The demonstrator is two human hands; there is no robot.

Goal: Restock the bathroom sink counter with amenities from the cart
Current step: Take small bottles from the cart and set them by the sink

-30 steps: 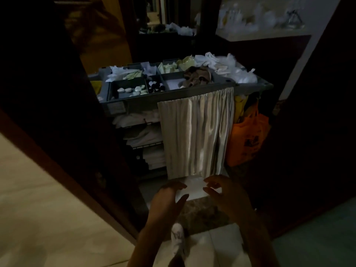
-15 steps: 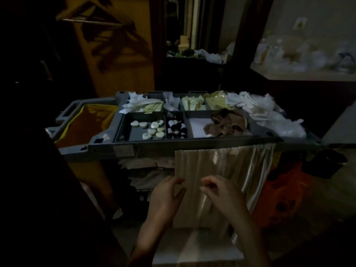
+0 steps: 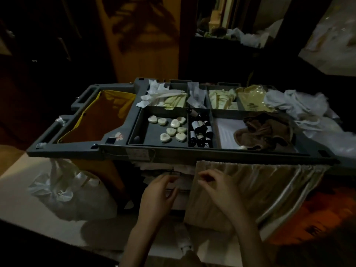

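Head view. The cart [image 3: 192,151] stands directly ahead of you, and its grey top tray is divided into compartments. The front left compartment holds pale soaps [image 3: 171,131] lying loose. The narrow compartment just to its right holds small dark bottles [image 3: 200,130] packed together. The rear compartments hold pale packets [image 3: 221,97]. A brown cloth [image 3: 265,132] lies crumpled in the front right compartment. A yellow bag [image 3: 100,116] hangs open at the cart's left end, with a white plastic bag [image 3: 67,189] below that end. A pleated curtain [image 3: 260,182] hangs from the front rim.

Your left hand [image 3: 161,197] is below the rim, in front of the shelves. Its grip is loose: fingers half curled, holding nothing. Your right hand [image 3: 221,191] is just beside it, over the curtain's left edge. Its grip is likewise loose, with nothing between the fingers. You cannot tell whether it touches the curtain.
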